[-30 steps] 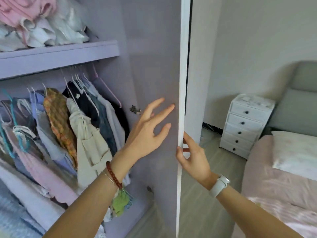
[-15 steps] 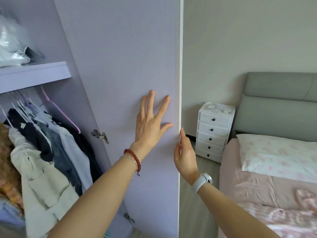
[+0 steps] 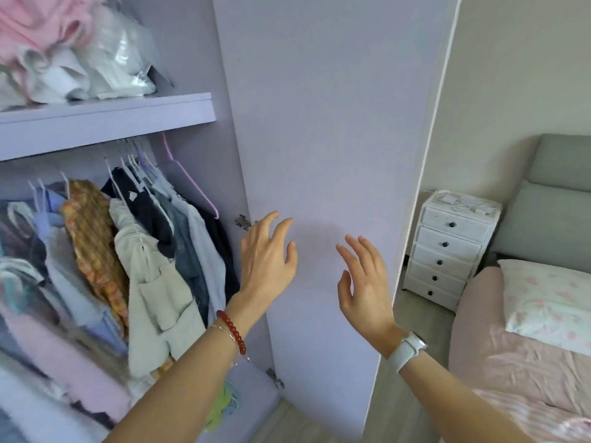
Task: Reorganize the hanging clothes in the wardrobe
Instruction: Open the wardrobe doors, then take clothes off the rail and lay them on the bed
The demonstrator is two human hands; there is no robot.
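The wardrobe door [image 3: 326, 123] stands swung wide; the left hand [image 3: 267, 260] and right hand [image 3: 364, 282] hover before it, fingers spread, each grip empty. The hanging clothes [image 3: 134, 257] crowd the rail left, untouched. Next, probably: reach in and slide hangers.

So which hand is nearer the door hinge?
Left. The left hand has its fingertips just right of the hinge; the right hand hangs further right, before the open door.
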